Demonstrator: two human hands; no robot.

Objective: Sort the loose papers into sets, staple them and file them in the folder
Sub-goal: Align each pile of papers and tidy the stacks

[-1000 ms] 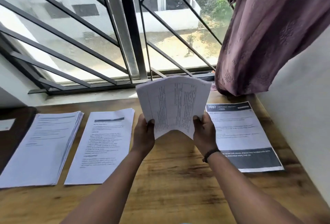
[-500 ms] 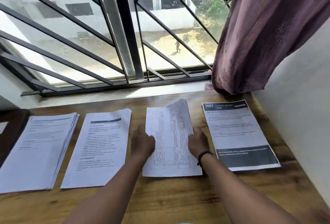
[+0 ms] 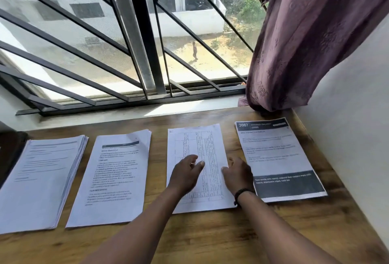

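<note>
Several sets of printed papers lie side by side on the wooden table (image 3: 210,240). The set with a table grid (image 3: 197,143) lies flat in the middle. My left hand (image 3: 187,174) rests on it with relaxed fingers. My right hand (image 3: 237,174) touches its right edge. To the right lies the sheet headed 3087 with dark bands (image 3: 275,154). Left of the middle lies a text set (image 3: 113,177), and a thicker stack (image 3: 42,179) sits at the far left.
A barred window (image 3: 134,53) runs along the far side of the table. A purple curtain (image 3: 311,38) hangs at the back right, against a white wall (image 3: 353,133). A dark object (image 3: 10,150) sits at the left edge, partly under the thick stack.
Both hands held the grid papers upright a second ago. They laid them flat on the table between the text set and the 3087 sheet, and now rest on them.
</note>
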